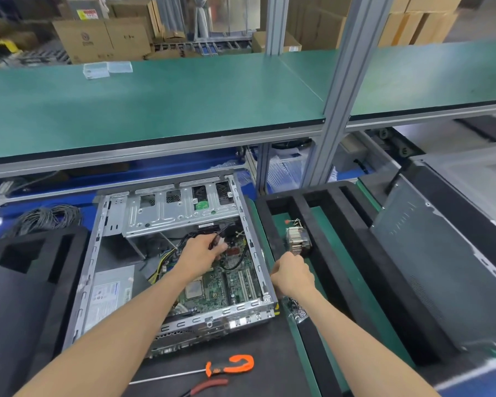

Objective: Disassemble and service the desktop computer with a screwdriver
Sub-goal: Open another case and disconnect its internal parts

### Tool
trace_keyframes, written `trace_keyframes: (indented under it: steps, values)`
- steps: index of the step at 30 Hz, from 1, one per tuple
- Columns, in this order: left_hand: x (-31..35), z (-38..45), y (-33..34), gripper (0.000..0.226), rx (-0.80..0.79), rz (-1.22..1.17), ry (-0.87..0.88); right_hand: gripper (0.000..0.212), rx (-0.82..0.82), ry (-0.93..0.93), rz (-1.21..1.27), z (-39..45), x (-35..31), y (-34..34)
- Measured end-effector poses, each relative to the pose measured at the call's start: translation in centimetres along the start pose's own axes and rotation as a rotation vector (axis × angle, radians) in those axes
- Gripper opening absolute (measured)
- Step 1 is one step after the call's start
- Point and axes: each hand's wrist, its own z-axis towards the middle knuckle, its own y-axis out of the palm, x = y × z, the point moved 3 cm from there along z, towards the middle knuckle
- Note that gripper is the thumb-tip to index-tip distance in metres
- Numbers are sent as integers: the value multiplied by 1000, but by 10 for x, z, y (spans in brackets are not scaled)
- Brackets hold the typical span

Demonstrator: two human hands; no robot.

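Computer case: left hand pinches connector; right hand curled.

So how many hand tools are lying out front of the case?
2: a screwdriver with an orange handle in front of the case, and red-handled pliers just nearer, partly cut off by the frame edge. More could be out of view.

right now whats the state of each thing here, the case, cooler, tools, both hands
computer case: lying flat, side cover off, motherboard exposed
CPU: bare, no cooler on it
heatsink cooler: removed, sitting in the black foam tray
screwdriver: lying unused on the mat
left hand: inside the case, gripping a cable connector
right hand: fingers curled beside the case's right wall; contents hidden
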Motion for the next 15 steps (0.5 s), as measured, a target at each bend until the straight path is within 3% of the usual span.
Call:
trace_keyframes:
  steps: [6, 12, 15]
  values:
    - [-1, 0, 0, 24, -1, -28, -7, 13, -17, -29, -92, 1, 3, 9]
    - [0, -1, -2, 23, -3, -30, 2, 29, -106, -40, -159, -4, 0, 11]
    - [0, -1, -2, 23, -5, -25, 2, 21, -112, -54, -154, -4, -1, 9]
